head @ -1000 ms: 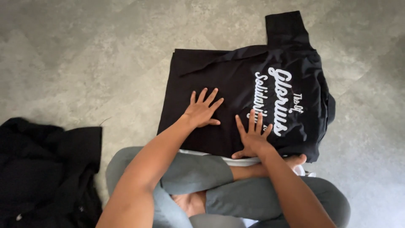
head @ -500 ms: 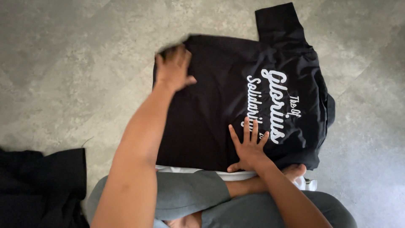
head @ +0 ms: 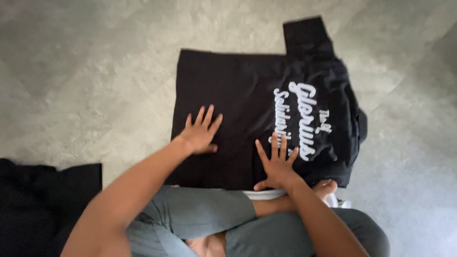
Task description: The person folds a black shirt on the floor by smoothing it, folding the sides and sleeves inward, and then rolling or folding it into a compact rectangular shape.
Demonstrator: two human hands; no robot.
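Both hands lie flat, fingers spread, on the black shirt [head: 247, 109]: left hand [head: 200, 135] near its left edge, right hand [head: 276, 164] beside the white lettering.

Grey mottled floor [head: 95, 71], seen from above. A black folded shirt [head: 238, 95] with white lettering lies flat on it at centre, one sleeve reaching toward the far right. A heap of dark cloth [head: 43, 200] lies on the floor at near left, well apart from the shirt. A white cloth edge [head: 266, 194] shows at the shirt's near border.
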